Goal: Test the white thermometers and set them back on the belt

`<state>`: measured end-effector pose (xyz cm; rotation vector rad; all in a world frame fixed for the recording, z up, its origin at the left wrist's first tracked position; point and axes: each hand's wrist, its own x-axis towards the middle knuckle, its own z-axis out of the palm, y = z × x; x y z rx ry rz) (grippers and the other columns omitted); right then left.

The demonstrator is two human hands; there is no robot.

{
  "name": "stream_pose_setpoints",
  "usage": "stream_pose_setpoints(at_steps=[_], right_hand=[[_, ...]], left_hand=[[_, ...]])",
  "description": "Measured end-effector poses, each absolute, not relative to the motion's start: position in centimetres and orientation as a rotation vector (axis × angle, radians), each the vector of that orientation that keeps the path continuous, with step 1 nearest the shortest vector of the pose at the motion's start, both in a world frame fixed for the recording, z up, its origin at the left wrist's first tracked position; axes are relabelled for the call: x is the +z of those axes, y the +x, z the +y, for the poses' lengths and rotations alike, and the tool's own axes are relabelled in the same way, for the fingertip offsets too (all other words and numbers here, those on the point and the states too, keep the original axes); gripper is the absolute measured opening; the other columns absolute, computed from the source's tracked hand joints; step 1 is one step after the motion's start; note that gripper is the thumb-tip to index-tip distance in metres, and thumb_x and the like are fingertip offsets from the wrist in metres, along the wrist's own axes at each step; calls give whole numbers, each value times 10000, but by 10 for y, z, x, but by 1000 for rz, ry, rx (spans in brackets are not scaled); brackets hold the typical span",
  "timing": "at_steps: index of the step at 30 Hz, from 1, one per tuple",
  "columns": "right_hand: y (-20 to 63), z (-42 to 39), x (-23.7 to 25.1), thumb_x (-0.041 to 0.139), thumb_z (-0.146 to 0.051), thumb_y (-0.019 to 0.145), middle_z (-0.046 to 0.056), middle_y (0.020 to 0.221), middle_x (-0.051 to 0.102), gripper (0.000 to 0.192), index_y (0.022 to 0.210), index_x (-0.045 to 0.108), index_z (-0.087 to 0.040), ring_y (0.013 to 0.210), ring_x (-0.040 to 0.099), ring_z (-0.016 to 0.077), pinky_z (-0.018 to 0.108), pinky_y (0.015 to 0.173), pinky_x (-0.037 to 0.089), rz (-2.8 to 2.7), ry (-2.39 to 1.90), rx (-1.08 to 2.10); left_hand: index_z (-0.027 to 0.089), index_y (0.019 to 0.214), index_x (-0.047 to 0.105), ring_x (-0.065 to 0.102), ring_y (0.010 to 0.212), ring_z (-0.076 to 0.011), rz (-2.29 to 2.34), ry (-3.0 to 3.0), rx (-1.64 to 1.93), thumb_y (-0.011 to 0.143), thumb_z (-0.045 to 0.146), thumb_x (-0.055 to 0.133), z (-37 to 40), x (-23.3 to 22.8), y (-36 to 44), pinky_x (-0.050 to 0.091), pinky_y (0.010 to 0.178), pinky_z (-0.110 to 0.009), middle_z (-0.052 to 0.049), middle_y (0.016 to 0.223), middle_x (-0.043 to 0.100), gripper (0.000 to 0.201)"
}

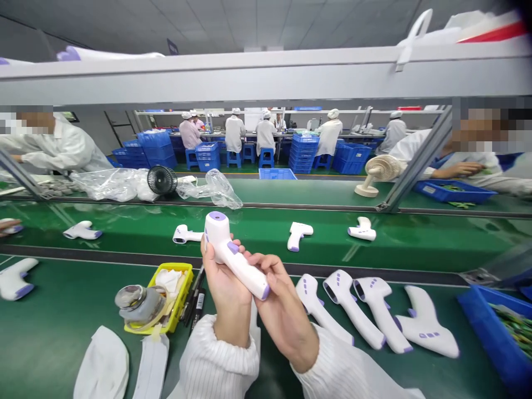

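Both my hands hold a white and purple infrared thermometer [243, 270] over the near bench, its sensor end pointing up and away from me. My left hand [228, 296] is wrapped round the head and upper handle, with the thumb along the side. Fingers of my right hand [286, 310] grip the handle's lower end, by its purple cap. To the right of my hands lie several similar thermometers [353, 307] on the green bench. Part of another white object shows behind my left wrist, mostly hidden by my sleeves.
A yellow tray [189, 277] with a glass jar [140, 305] and pens [197, 302] stands left. White cloth pieces [103, 363] lie nearer. More thermometers sit on the green conveyor [249, 221] beyond. A blue bin [477, 321] is at right; co-workers sit across.
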<state>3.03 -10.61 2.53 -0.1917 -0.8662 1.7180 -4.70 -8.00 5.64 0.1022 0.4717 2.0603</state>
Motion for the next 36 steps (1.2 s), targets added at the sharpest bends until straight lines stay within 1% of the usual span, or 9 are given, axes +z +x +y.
stream_pose_setpoints(at_steps=[3, 6, 11, 13, 20, 25, 29, 33, 36], right_hand=[[25, -95, 34, 654, -239, 807, -13, 992, 639, 127, 912, 591, -273, 1146, 582, 181, 346, 1062, 418, -820, -181, 1813], [27, -45, 20, 561, -374, 875, 42, 1105, 629, 170, 1016, 565, -280, 1158, 573, 238, 461, 1065, 403, -1292, -282, 1615], [47, 64, -42, 528, -245, 883, 115, 1508, 388, 323, 1199, 593, -247, 1436, 242, 328, 548, 1100, 290, -2409, -1351, 174], [57, 88, -63, 535, -220, 874, 183, 1472, 412, 283, 1141, 626, -192, 1391, 290, 394, 577, 1003, 374, -2394, -1607, 15], [86, 96, -76, 372, -45, 853, 359, 1183, 511, 432, 1258, 521, -26, 1050, 573, 407, 503, 793, 453, -2087, -1907, 115], [109, 94, -50, 443, -139, 872, 162, 894, 662, 455, 1326, 453, -102, 878, 657, 296, 436, 793, 491, -2045, -1759, 509], [125, 67, -19, 461, -405, 921, 74, 964, 685, 596, 1448, 248, -227, 904, 676, 224, 381, 824, 527, -1702, -1233, 939], [139, 21, 10, 794, -417, 674, 38, 963, 670, 642, 1239, 522, -278, 913, 645, 230, 393, 870, 503, -1279, -831, 1084], [148, -3, 27, 837, -443, 628, 40, 846, 659, 525, 1058, 627, -228, 851, 627, 241, 391, 806, 505, -1221, -847, 1025]], left_hand=[[176, 1003, 565, 575, 514, -87, 442, 35, 2154, 887, 405, 523, -81, 63, -53, 465, 509, -182, 9, 687, 623, 261], [205, 1081, 551, 604, 565, -99, 462, 25, 2211, 848, 359, 576, -77, 65, -63, 480, 563, -201, 1, 756, 644, 280], [209, 1228, 510, 621, 613, -94, 471, -45, 2210, 896, 284, 522, -71, 63, -79, 494, 633, -201, -13, 802, 640, 341], [197, 1262, 485, 623, 619, -96, 449, -73, 2180, 919, 272, 493, -69, 61, -83, 498, 638, -199, -26, 810, 637, 352], [198, 1312, 427, 649, 647, -133, 411, -50, 2097, 930, 269, 475, -65, 49, -88, 523, 634, -232, -61, 842, 641, 391], [241, 1309, 427, 657, 653, -130, 450, 54, 2086, 927, 277, 485, -62, 42, -83, 529, 638, -233, -46, 853, 644, 388], [238, 1307, 445, 669, 656, -141, 544, 160, 2028, 910, 264, 537, -60, 40, -76, 541, 638, -248, -50, 890, 653, 408], [222, 1405, 397, 702, 743, -195, 666, 328, 1908, 806, 148, 678, -64, 44, -63, 559, 691, -292, -98, 1042, 672, 666], [305, 1445, 407, 686, 826, -186, 1038, 697, 1968, 713, 101, 761, -70, 45, -52, 529, 695, -241, -65, 1108, 648, 839]])
